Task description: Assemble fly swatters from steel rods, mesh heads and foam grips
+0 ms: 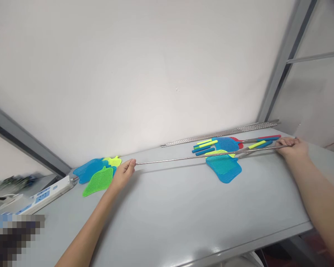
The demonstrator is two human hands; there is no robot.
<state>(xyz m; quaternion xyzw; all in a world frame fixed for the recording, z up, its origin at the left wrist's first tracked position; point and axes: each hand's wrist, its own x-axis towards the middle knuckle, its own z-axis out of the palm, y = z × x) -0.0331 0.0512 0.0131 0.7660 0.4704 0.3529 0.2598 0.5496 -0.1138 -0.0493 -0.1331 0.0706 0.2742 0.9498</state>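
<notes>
Left hand (124,172): closed around one end of a long thin silver metal rod (189,158), near the bench's left rear corner; knuckles rest on the bench.
Right hand (292,145): fingers curled over the rod's other end, close to the right rear corner.
Rod position: stretched between both hands, roughly parallel to the rear edge, passing just over the right-hand pile of swatters; whether it touches them I cannot tell.
Rod handling: looks light, stiff and smooth, likely slippery in a loose pinch. Its length suggests it may flex or whip if held at one end only; a grip at both ends, as here, seems the steadiest.
Beside left hand: loose blue and yellow-green plastic mesh swatter heads (98,174), touching or just beside the fingers; thin and bendy by the look of them.
Under rod, right of centre: blue mesh swatter head (224,168), with assembled swatters and foam-gripped handles in blue, yellow-green and red (211,145) behind it.
Rear edge: bundle of spare silver rods (219,132) along the wall.
Left edge: white power strip with blue switches (41,195).
Bench (169,218): grey, smooth.
</notes>
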